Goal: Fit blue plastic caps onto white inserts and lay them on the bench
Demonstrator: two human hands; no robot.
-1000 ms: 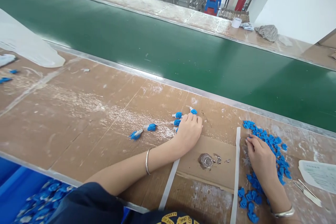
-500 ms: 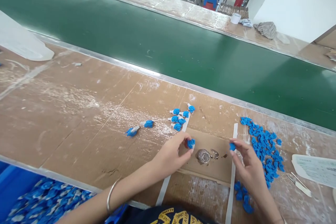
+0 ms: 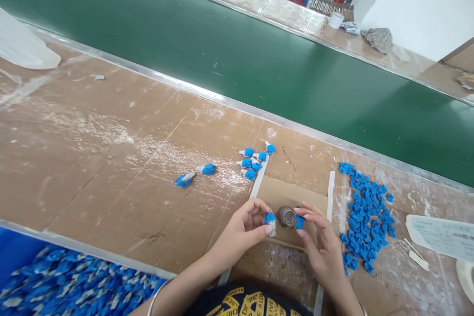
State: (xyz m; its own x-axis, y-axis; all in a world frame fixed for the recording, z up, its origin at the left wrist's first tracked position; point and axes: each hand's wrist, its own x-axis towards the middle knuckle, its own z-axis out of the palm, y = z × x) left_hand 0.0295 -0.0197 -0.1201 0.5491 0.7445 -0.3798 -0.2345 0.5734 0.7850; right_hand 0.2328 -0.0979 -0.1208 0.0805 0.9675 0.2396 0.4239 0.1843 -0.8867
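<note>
Pinching a small blue-and-white piece [image 3: 270, 220] between thumb and fingertips, the left hand [image 3: 242, 229] hovers just above the near part of the brown cardboard sheet [image 3: 281, 195] taped to the workbench [image 3: 92, 158]. The right hand [image 3: 322, 242] sits close beside it, fingers narrowed around a small blue plastic part [image 3: 299, 221]. The two held pieces are near each other but apart, with a small round metal fixture [image 3: 287, 216] on the cardboard showing between them.

To the right of the hands, past a strip of white tape [image 3: 331, 188], a loose pile of blue parts [image 3: 366, 212] spreads over the bench. Farther from the person and slightly left, a small cluster of finished blue-and-white pieces [image 3: 254, 160] lies by the far end of another white tape strip [image 3: 259, 182], and two more such pieces [image 3: 194, 174] lie well apart to the left of that cluster.

At the near left edge, below the bench, a blue bin [image 3: 55, 281] holds many blue-and-white pieces. At the far right of the bench lie a printed paper [image 3: 440, 237] and a pair of metal tweezers [image 3: 414, 253]. A green conveyor belt [image 3: 237, 59] runs along the far side of the bench. A bracelet [image 3: 157, 296] circles the left wrist.
</note>
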